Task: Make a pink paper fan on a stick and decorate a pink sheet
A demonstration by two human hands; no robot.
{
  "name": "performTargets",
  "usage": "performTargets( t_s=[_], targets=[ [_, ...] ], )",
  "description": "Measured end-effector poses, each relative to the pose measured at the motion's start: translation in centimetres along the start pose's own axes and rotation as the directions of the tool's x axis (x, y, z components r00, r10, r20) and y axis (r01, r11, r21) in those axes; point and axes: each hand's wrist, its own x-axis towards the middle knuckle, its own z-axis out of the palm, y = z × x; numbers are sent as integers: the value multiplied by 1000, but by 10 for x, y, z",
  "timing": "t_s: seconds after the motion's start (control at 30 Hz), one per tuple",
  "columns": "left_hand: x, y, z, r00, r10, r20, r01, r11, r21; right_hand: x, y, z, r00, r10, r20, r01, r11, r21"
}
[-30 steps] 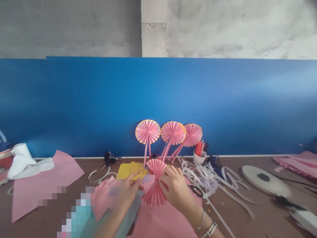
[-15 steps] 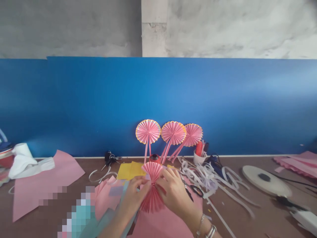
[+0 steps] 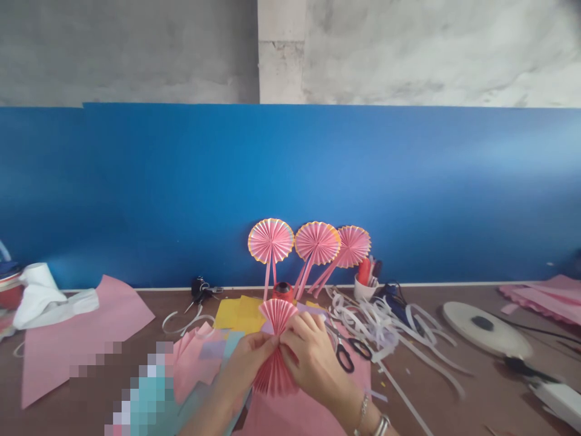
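Note:
A pink pleated paper fan piece [image 3: 276, 315] is pinched at its narrow middle, its folds spreading above and below. My left hand [image 3: 247, 358] grips that waist from the left with closed fingers. From the right, my right hand [image 3: 311, 357] pinches the same spot; a bracelet shows on its wrist. The piece hangs over a pink paper sheet [image 3: 299, 415] on the brown table [image 3: 454, 393]. Three finished pink fans on sticks [image 3: 313, 245] lean against the blue wall panel behind.
Black-handled scissors [image 3: 347, 354] lie just right of my hands. White paper strips [image 3: 385, 324] tangle beyond them, near a white cup of pens [image 3: 365, 281]. Yellow paper [image 3: 238, 313], a red tape roll [image 3: 284, 292], a large pink sheet [image 3: 77, 333] and a white round disc [image 3: 485, 330] also lie about.
Both hands drew closer together and tightened on the fan's middle, shifting it slightly left and toward me. The scissors beside my right hand came into view.

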Motion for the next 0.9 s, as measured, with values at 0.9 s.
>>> performTargets(
  t_s=[0.9],
  targets=[
    [-13,25,4,984,174,-45,-176,984,-40,13,8,-14,833,444,329,-530,476,701]
  ],
)
